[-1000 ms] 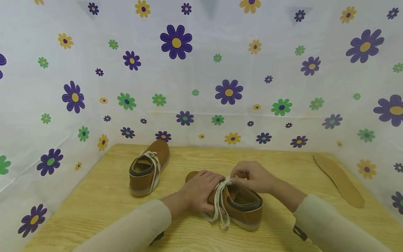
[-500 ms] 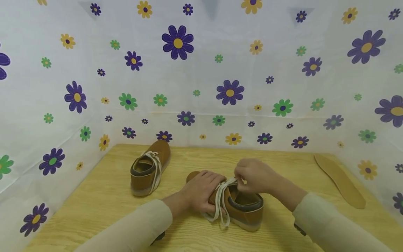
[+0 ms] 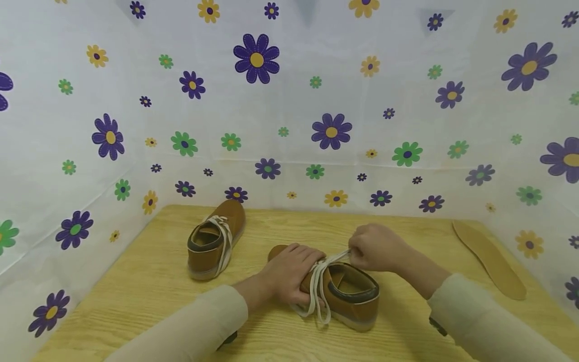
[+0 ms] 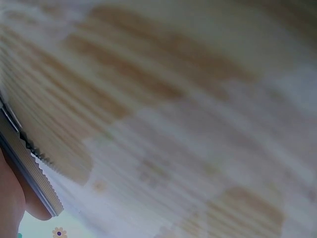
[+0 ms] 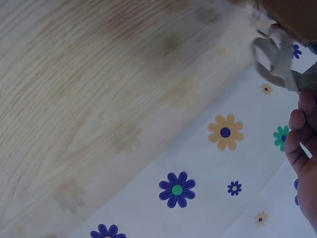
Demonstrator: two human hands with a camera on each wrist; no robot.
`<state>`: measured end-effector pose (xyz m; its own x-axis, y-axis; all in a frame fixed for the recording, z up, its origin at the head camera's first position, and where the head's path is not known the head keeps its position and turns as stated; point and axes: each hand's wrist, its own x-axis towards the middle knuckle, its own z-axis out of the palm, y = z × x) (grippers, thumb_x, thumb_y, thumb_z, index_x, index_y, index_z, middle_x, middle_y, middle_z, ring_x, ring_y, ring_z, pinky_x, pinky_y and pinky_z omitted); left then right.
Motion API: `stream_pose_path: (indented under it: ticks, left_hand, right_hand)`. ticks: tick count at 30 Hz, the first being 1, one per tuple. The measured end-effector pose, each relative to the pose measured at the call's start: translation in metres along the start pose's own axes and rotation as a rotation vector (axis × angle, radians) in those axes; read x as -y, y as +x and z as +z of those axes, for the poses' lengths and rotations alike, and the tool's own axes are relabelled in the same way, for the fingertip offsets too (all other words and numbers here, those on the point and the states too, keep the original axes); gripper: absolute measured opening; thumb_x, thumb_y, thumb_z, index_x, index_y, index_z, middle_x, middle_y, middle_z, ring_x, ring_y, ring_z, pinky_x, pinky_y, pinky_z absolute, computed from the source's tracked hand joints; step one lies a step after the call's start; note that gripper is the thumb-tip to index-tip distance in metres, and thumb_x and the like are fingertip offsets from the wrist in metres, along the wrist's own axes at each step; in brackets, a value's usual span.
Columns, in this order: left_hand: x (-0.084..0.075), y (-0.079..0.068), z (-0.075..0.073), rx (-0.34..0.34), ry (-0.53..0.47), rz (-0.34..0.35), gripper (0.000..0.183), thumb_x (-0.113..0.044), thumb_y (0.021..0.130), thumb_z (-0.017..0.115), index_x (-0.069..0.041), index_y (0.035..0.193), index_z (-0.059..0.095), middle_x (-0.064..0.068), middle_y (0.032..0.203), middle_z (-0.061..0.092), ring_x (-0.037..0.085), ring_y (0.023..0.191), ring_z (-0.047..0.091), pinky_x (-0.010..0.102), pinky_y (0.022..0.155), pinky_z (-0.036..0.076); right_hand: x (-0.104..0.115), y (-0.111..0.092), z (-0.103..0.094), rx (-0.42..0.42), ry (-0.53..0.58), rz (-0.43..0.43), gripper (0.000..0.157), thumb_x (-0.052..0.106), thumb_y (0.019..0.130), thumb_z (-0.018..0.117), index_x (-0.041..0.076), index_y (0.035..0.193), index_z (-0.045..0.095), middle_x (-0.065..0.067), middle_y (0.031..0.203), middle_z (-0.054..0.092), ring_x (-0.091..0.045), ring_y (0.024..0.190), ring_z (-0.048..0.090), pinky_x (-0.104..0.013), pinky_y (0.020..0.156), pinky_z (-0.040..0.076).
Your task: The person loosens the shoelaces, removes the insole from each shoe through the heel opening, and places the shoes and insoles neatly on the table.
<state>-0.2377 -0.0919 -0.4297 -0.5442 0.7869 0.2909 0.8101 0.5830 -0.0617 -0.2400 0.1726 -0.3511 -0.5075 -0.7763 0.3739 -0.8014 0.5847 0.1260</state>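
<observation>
A brown low-cut shoe (image 3: pixel 355 305) with a dark padded collar stands in the middle of the wooden table, heel towards me. My left hand (image 3: pixel 289 274) grips it across the front, fingers over the top and thumb on the near side. Cream laces (image 3: pixel 320 281) hang in loops down its left side. Just right of the tongue, my right hand (image 3: pixel 379 247) pinches one lace end and holds it stretched taut. In the right wrist view, curled fingers (image 5: pixel 297 144) meet the lace (image 5: pixel 275 54); the left wrist view catches the ridged sole edge (image 4: pixel 34 173) beside a finger.
A second brown shoe (image 3: pixel 214 249), also with cream laces, stands at the back left. Near the table's right edge lies a tan insole (image 3: pixel 490 261). White flower-printed sheeting (image 3: pixel 289 95) encloses the table at the back and both sides.
My right hand has moved right and slightly up, drawing out the lace end; the stretch between hand and shoe is longer. My left hand and the shoe stay nearly still.
</observation>
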Motion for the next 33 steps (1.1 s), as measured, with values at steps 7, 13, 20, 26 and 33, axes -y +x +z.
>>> stream_pose_path:
  ticks: [7,13,20,26,33]
  left_hand:
    - [0.001,0.0,-0.001,0.004,-0.011,-0.001,0.095,-0.082,0.079,0.055,-0.016,0.147,0.042,-0.002,0.141,0.054,0.015,0.13,0.05,0.04,0.113,0.037]
    - [0.002,-0.001,0.0,-0.014,-0.012,0.009,0.093,-0.081,0.08,0.055,-0.016,0.146,0.043,-0.002,0.139,0.055,0.016,0.128,0.051,0.04,0.112,0.038]
    - [0.002,-0.001,0.002,-0.014,-0.009,0.006,0.094,-0.082,0.079,0.054,-0.017,0.146,0.042,-0.002,0.139,0.055,0.015,0.128,0.051,0.039,0.112,0.038]
    - [0.003,0.0,0.002,-0.015,0.007,0.013,0.09,-0.075,0.079,0.058,-0.015,0.146,0.043,-0.002,0.138,0.056,0.015,0.127,0.052,0.04,0.111,0.038]
    - [0.002,0.001,0.0,-0.026,0.005,0.027,0.086,-0.07,0.079,0.062,-0.016,0.144,0.046,-0.002,0.136,0.057,0.016,0.126,0.053,0.04,0.109,0.04]
  right_hand:
    - [-0.021,-0.012,-0.008,0.159,0.097,0.211,0.033,0.005,0.076,0.06,0.021,0.058,0.038,0.011,0.057,0.032,-0.003,0.054,0.027,-0.02,0.052,0.026]
    - [-0.029,-0.021,-0.01,0.217,0.087,0.349,0.032,0.005,0.078,0.057,0.02,0.057,0.038,0.01,0.054,0.032,-0.005,0.05,0.029,-0.02,0.049,0.026]
    - [-0.032,-0.022,-0.011,0.196,0.037,0.524,0.035,0.013,0.083,0.057,0.018,0.054,0.038,0.007,0.052,0.033,-0.008,0.049,0.029,-0.023,0.047,0.024]
    - [-0.035,-0.022,-0.013,0.232,-0.03,0.596,0.036,0.017,0.091,0.054,0.016,0.056,0.045,0.003,0.054,0.04,-0.012,0.051,0.036,-0.026,0.047,0.03]
    - [-0.033,-0.017,-0.017,0.008,0.887,0.816,0.032,0.013,0.103,0.041,-0.009,0.096,0.063,-0.004,0.074,0.059,-0.014,0.065,0.054,-0.025,0.056,0.047]
